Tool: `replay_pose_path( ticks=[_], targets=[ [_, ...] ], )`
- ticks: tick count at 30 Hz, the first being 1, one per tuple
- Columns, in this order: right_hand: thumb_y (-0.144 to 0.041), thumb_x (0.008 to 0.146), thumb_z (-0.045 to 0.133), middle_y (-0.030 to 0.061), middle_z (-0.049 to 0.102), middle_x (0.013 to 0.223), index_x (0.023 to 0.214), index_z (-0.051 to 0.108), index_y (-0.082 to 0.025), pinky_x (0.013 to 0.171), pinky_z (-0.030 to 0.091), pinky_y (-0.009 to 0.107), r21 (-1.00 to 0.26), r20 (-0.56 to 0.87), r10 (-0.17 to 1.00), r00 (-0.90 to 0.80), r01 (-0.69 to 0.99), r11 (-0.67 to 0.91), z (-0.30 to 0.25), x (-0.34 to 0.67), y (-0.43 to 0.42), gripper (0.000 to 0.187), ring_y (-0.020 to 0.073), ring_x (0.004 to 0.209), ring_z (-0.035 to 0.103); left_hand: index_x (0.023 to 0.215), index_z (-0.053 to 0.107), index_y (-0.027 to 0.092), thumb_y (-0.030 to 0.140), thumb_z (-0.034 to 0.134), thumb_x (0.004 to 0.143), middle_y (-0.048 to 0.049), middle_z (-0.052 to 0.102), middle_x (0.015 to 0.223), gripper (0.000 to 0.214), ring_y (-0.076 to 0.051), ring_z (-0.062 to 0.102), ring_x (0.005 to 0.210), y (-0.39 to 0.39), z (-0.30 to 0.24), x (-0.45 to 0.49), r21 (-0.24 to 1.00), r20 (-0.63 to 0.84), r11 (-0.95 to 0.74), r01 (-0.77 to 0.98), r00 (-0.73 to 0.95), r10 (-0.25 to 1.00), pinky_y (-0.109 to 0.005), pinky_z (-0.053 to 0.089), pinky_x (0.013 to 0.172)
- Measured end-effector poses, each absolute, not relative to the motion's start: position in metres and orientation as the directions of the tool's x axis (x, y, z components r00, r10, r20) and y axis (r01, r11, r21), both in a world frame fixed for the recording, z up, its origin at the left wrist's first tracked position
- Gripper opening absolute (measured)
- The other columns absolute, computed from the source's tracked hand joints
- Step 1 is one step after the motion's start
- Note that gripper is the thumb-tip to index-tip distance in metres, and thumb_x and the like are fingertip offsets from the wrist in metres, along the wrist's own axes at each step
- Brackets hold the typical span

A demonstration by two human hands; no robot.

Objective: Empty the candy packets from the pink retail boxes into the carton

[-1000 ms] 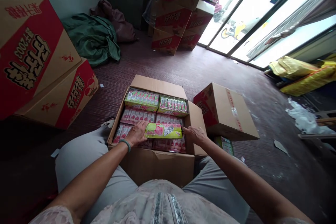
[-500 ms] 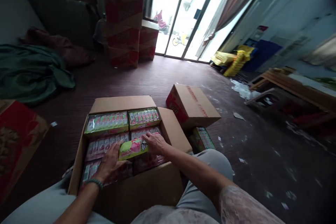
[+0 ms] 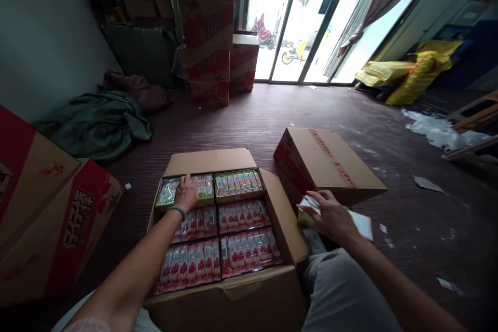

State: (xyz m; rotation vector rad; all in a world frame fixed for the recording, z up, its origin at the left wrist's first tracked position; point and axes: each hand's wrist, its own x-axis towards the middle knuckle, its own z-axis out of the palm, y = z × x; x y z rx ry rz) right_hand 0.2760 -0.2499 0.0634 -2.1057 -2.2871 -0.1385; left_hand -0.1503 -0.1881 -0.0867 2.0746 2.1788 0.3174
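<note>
In front of me stands an open carton (image 3: 286, 212) with rows of wrapped snack packs. The two far packs are green; the nearer ones, such as the front right pink pack (image 3: 251, 251), are pink. My left hand (image 3: 185, 194) is closed over the far left green snack pack (image 3: 167, 192), which sits in its place; the thumb is hidden. Right of the carton, my right hand (image 3: 330, 218) grips a green and white snack pack (image 3: 361, 224) from above, low beside the flap. My hand and wrist cover its middle.
A taped carton (image 3: 330, 158) stands just beyond my right hand. Red and brown cartons (image 3: 73, 218) are at the left. More cartons (image 3: 208, 57) are stacked near the glass door (image 3: 288, 21). Green cloth (image 3: 97, 124) lies on the floor, and yellow sacks (image 3: 412, 72) are at the right.
My right hand has carried the green pack from above the carton to its right side. My left hand has let that pack go and moved onto the far left one. The view has shifted.
</note>
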Motion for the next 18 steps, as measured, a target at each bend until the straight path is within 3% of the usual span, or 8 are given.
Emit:
replay_pose_path(
  ticks=[5, 9, 11, 14, 18],
  targets=[
    [-0.042, 0.096, 0.046, 0.0063, 0.06, 0.112, 0.117, 0.061, -0.025, 0.067, 0.044, 0.026, -0.175, 0.003, 0.988, -0.153, 0.973, 0.151, 0.013, 0.209, -0.218, 0.031, 0.017, 0.083, 0.064, 0.144, 0.041, 0.016, 0.056, 0.075, 0.063, -0.0263, 0.032, 0.149, 0.096, -0.044, 0.026, 0.139, -0.142, -0.113, -0.171, 0.153, -0.135, 0.072, 0.986, -0.051, 0.99, -0.057, 0.022, 0.11],
    [-0.042, 0.095, 0.049, 0.0052, 0.059, 0.111, 0.121, 0.058, -0.027, 0.068, 0.041, 0.024, -0.231, -0.125, 0.959, -0.253, 0.948, 0.219, -0.002, 0.186, -0.206, 0.031, 0.0164, 0.088, 0.063, 0.153, 0.02, 0.024, 0.073, 0.062, 0.064, -0.0204, 0.011, 0.159, 0.11, -0.042, 0.013, 0.144, -0.145, -0.141, -0.185, 0.132, -0.206, 0.115, 0.985, -0.086, 0.975, -0.057, 0.016, 0.111],
    [-0.042, 0.095, 0.048, 0.0061, 0.058, 0.114, 0.122, 0.057, -0.027, 0.069, 0.041, 0.024, -0.243, -0.157, 0.947, -0.282, 0.94, 0.24, -0.002, 0.18, -0.204, 0.032, 0.0168, 0.092, 0.063, 0.153, 0.02, 0.025, 0.076, 0.058, 0.065, -0.0177, 0.017, 0.157, 0.109, -0.039, 0.017, 0.142, -0.151, -0.144, -0.186, 0.125, -0.182, 0.126, 0.984, -0.102, 0.978, -0.053, 0.016, 0.112],
    [-0.044, 0.096, 0.046, 0.0069, 0.057, 0.116, 0.121, 0.057, -0.026, 0.071, 0.043, 0.024, -0.261, -0.157, 0.934, -0.32, 0.926, 0.273, 0.0, 0.169, -0.201, 0.032, 0.017, 0.094, 0.063, 0.152, 0.024, 0.024, 0.08, 0.055, 0.062, -0.0169, 0.038, 0.144, 0.111, -0.039, 0.031, 0.13, -0.163, -0.138, -0.179, 0.114, -0.164, 0.156, 0.981, -0.136, 0.977, -0.052, 0.027, 0.104],
    [-0.048, 0.097, 0.043, 0.0068, 0.058, 0.116, 0.118, 0.057, -0.026, 0.072, 0.044, 0.026, -0.233, -0.163, 0.92, -0.356, 0.92, 0.315, -0.003, 0.157, -0.2, 0.034, 0.0178, 0.093, 0.064, 0.147, 0.038, 0.021, 0.082, 0.057, 0.06, -0.0168, 0.052, 0.121, 0.107, -0.037, 0.043, 0.109, -0.202, -0.122, -0.159, 0.053, -0.034, 0.186, 0.981, -0.184, 0.982, -0.05, 0.034, 0.091]
  ],
)
